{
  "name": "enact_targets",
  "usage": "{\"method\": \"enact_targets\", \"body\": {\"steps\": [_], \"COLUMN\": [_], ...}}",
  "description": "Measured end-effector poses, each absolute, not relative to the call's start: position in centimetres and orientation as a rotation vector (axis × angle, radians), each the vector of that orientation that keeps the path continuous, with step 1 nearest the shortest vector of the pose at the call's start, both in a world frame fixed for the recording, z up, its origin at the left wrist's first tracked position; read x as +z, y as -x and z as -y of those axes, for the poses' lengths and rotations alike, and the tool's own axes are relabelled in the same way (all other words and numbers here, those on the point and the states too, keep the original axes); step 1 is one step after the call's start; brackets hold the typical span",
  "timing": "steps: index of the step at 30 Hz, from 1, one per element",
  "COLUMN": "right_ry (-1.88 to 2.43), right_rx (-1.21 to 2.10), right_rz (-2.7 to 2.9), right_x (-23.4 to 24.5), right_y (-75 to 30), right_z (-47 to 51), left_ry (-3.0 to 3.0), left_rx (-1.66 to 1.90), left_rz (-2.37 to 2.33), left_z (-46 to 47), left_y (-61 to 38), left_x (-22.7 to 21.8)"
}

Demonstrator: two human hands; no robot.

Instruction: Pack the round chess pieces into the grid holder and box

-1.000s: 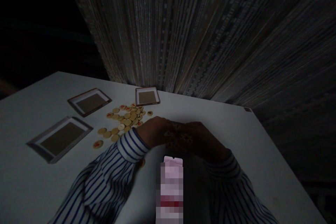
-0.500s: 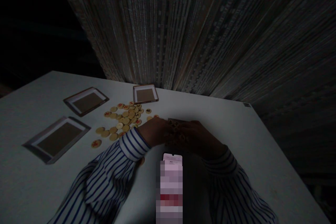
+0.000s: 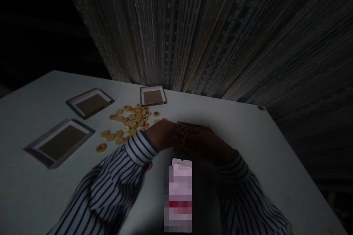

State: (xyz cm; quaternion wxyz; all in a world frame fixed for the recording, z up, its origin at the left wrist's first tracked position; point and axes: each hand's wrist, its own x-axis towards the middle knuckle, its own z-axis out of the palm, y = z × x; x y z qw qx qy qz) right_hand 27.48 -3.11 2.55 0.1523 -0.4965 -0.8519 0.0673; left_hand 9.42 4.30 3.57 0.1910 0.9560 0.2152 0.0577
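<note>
Several round wooden Chinese chess pieces [image 3: 185,132] with dark markings sit close together between my hands, in deep shadow. A dark straight edge [image 3: 189,123] shows behind them, perhaps of a shallow box or tray. My left hand [image 3: 165,134] reaches in from the left and touches the near-left side of this group. From the right, my right hand [image 3: 208,143] lies over its right part, with the back of the hand uppermost. Both hands' fingers are too dark to make out. More chess pieces [image 3: 132,123] lie loose left of my left hand, some with red characters.
Three shallow trays, a left one [image 3: 89,127], a back-left one [image 3: 109,97] and a back one [image 3: 166,99], rest on the white table [image 3: 234,117]. A lit phone [image 3: 180,187] lies nearest me. Behind the table hangs a striped curtain [image 3: 176,36].
The view has shifted slightly, so the table sits a little higher. A few more marked pieces show between my hands, which have barely moved.
</note>
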Motion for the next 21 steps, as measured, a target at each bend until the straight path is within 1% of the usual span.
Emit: {"method": "enact_targets", "body": {"steps": [5,21], "right_ry": [1.494,1.618], "right_rx": [0.163,0.251], "right_rz": [2.595,2.625], "right_x": [2.57,2.82], "right_y": [-27.32,-27.23], "right_z": [2.99,3.07], "left_ry": [-2.726,-2.749], "left_rx": [0.134,0.045], "left_rz": [-0.601,-0.698], "left_z": [-4.47,-4.38], "left_y": [-9.23,-9.12], "left_x": [3.70,4.24]}}
